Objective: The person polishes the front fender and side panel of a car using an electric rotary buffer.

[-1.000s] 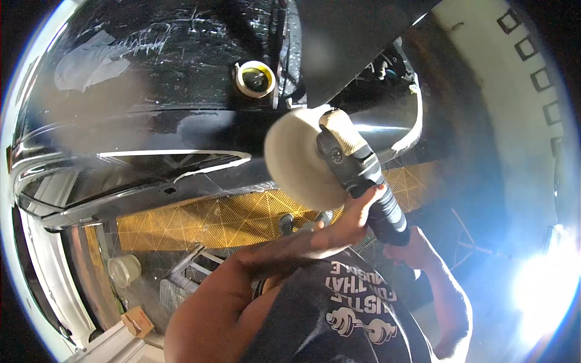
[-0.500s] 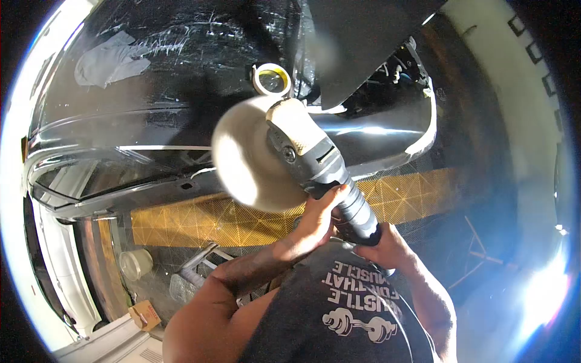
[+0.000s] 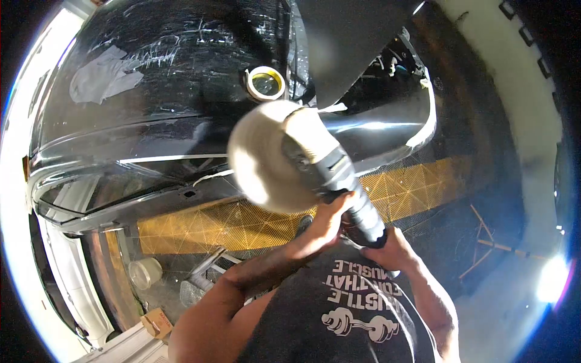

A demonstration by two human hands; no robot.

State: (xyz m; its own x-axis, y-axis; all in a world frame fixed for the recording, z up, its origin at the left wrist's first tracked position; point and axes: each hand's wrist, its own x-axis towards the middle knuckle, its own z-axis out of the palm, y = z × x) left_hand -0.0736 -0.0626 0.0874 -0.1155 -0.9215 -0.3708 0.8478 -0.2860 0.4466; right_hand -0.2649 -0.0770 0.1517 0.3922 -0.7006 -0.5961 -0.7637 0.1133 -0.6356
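Both of my hands hold a black power polisher (image 3: 362, 209) with a cream-coloured cover on its head. My left hand (image 3: 331, 216) is closed around the body just behind the head, thumb on top. At the rear end of the handle, my right hand (image 3: 394, 249) is wrapped round it. The round white polishing pad (image 3: 260, 160) looks blurred, as if spinning. It overlaps the side of a black car (image 3: 163, 136); whether it touches the paint I cannot tell. A roll of masking tape (image 3: 248, 88) lies on the car just beyond the pad.
A grey cloth (image 3: 103, 75) lies on the streaked dark surface. A raised dark panel (image 3: 357, 42) stands over the open end of the car. On the floor are a white bucket (image 3: 145, 273), a step stool (image 3: 209, 266), a cardboard box (image 3: 157, 323) and yellow floor tiles (image 3: 411, 187).
The polisher and both hands have shifted to the right along the car, with the pad farther from the windows. The view has turned slightly. Both hands keep their grip.
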